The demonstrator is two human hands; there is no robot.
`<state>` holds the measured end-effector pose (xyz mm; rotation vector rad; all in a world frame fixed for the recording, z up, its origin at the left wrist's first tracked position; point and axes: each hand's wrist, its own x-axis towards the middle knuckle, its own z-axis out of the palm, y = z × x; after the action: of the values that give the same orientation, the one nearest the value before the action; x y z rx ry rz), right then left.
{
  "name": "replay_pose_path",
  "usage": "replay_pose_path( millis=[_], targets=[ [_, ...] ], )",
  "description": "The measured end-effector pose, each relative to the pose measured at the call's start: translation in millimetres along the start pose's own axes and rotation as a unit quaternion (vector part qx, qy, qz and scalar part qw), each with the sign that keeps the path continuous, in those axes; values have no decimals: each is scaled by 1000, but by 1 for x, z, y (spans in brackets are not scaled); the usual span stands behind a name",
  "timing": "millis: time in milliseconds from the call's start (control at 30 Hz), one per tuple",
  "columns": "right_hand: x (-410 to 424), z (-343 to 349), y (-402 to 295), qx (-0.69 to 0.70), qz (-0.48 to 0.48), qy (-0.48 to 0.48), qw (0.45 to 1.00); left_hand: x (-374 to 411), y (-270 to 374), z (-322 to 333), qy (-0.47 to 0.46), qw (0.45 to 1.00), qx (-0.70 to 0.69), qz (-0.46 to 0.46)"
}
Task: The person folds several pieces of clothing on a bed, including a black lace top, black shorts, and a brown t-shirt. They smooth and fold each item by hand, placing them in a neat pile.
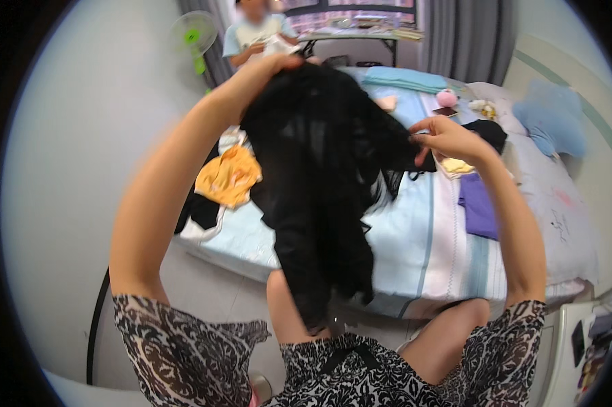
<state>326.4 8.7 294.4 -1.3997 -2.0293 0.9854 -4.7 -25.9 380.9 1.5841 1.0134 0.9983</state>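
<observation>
A black garment (pixel 326 147) of thin fabric hangs in front of me, blurred by motion, its lower end reaching down to my knees. My left hand (pixel 289 62) grips its upper edge, the fingers partly hidden by the cloth. With thumb and fingertips, my right hand (pixel 440 137) pinches the garment's right side, where it spreads out like a sleeve. Behind it lies a bed with a striped blue and white cover (pixel 407 249). An orange-yellow garment (pixel 229 175) sits crumpled on the bed to the left, on top of black and white clothes (pixel 201 216).
Folded purple cloth (pixel 477 206) and yellow cloth (pixel 457 165) lie on the bed's right side. Farther back are a folded turquoise cloth (pixel 405 79) and a blue cushion (pixel 550 119). Another person (pixel 260 35) holds white cloth beside a green fan (pixel 193 38). A white nightstand (pixel 565 351) stands at right.
</observation>
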Motion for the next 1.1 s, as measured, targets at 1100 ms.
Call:
replay_pose_path(
  millis=[1100],
  targets=[
    [-23,64,-31,154,-113,39,981,-23,-114,64,-372,920,-7,-118]
  ],
)
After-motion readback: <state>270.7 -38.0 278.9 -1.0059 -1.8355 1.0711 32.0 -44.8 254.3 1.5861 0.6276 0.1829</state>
